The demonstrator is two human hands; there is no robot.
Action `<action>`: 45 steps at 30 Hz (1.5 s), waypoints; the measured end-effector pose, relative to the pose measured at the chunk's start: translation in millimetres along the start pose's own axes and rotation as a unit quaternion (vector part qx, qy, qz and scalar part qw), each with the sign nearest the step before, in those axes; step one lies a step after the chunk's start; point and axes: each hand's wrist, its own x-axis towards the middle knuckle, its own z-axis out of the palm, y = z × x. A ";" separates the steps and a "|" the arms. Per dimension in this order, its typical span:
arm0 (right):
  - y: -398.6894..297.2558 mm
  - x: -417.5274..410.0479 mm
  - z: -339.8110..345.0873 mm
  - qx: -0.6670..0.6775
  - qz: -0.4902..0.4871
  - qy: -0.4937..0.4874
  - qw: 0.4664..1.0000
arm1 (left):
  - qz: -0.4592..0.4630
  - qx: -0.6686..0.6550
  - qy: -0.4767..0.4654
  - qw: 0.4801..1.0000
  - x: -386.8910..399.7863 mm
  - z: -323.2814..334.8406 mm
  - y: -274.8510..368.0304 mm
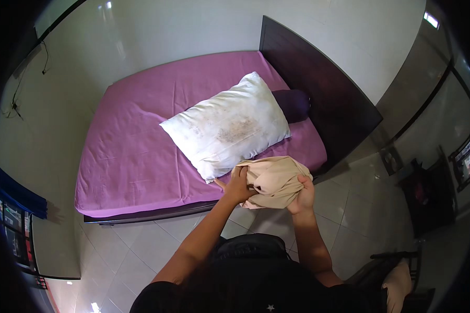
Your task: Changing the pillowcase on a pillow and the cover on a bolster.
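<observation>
A bunched beige cloth (276, 182) hangs in front of me at the bed's near edge, between my two hands. My right hand (303, 195) grips its right side, thumb on top. At the left side of the cloth, my left hand (237, 187) holds the edge, with one finger spread out towards the pillow's near corner. Whether that finger touches the pillow is unclear. The white pillow (231, 125), bare and marked with brownish stains, lies slantwise on the purple fitted sheet (141, 144). Folds of the cloth hide parts of my fingers.
Behind the pillow lies a dark purple bolster (293, 105), close to the dark wooden headboard (317, 70). Pale floor tiles (141, 242) surround the bed. A beige cushion (397, 283) rests on a chair at lower right. At left hangs a blue curtain (21, 195) by a window.
</observation>
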 end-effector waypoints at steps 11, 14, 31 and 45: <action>-39.8 -10.9 -139.8 -0.140 -0.019 0.198 0.970 | -0.155 -0.110 -0.299 0.935 50.9 -19.3 32.8; -32.1 -25.9 -178.1 -0.243 0.008 0.294 0.924 | -0.219 -0.355 -0.214 0.883 52.1 -21.8 36.9; -44.9 12.1 -9.5 -0.790 -0.146 -0.097 0.588 | 0.023 -0.078 -0.205 0.975 23.6 -68.3 58.7; -47.6 12.8 -43.5 -0.382 -0.019 -0.002 0.924 | -0.062 -0.186 -0.262 0.945 28.8 -18.7 9.0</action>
